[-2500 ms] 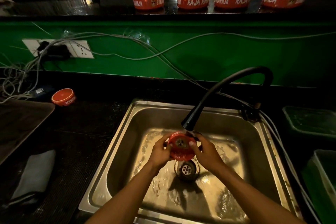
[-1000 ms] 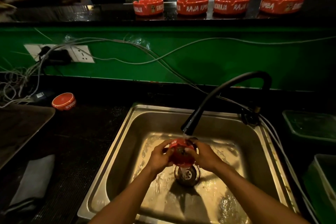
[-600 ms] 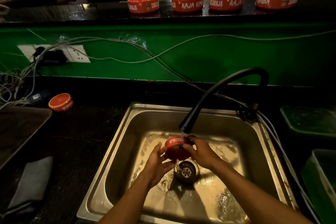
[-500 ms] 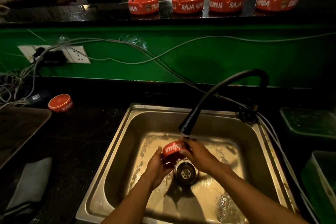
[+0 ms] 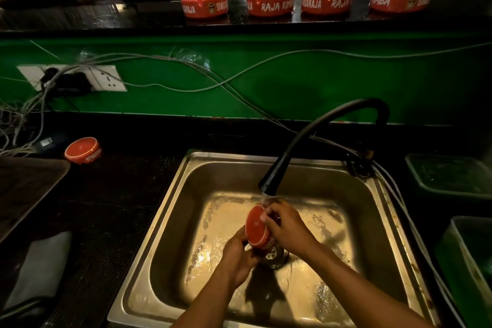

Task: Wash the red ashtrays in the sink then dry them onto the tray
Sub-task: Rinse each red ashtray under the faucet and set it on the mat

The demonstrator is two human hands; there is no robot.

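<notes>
- holding a small red ashtray (image 5: 257, 226) on edge over the sink (image 5: 170, 194) drain, both hands had fingers curled round it
- left hand (image 5: 237, 258) gripped from below, right hand (image 5: 286, 226) from the side
- water ran on it from the black faucet (image 5: 314, 128)
- another small ashtray (image 5: 83, 150) sat beside the dark tray (image 5: 29, 184)

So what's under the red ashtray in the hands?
The sink drain sits just below the ashtray, in running water. Both hands and the ashtray cover most of it.
</notes>
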